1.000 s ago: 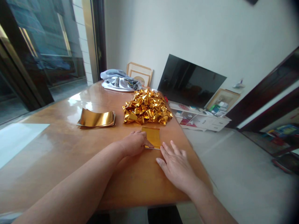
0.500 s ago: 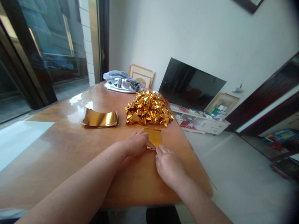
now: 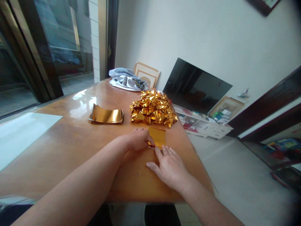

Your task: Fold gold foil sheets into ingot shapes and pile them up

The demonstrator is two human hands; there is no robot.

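Observation:
A small sheet of gold foil paper (image 3: 157, 135) lies flat on the table, its near edge turned over in a narrow fold. My left hand (image 3: 139, 138) is at the sheet's left side, fingers curled, with a fingertip pressing the near edge down. At the near right corner, my right hand (image 3: 169, 163) rests with its fingertips on the edge; its thumb is spread out to the left over the bare tabletop. Just beyond is a heap of folded gold foil pieces (image 3: 154, 108). A stack of curved gold foil sheets (image 3: 107, 115) lies farther left.
The glossy wooden table (image 3: 77, 135) has its right edge close to my right arm. A pale sheet (image 3: 23, 131) covers its left side. Grey-blue cloth (image 3: 127, 80) is bundled at the far end. Beyond stand a television (image 3: 196, 86) and a low white cabinet (image 3: 204, 127).
My right thumb has moved out to the left, away from the fingers. My left hand stays at the sheet's near edge. The whole view has shifted slightly.

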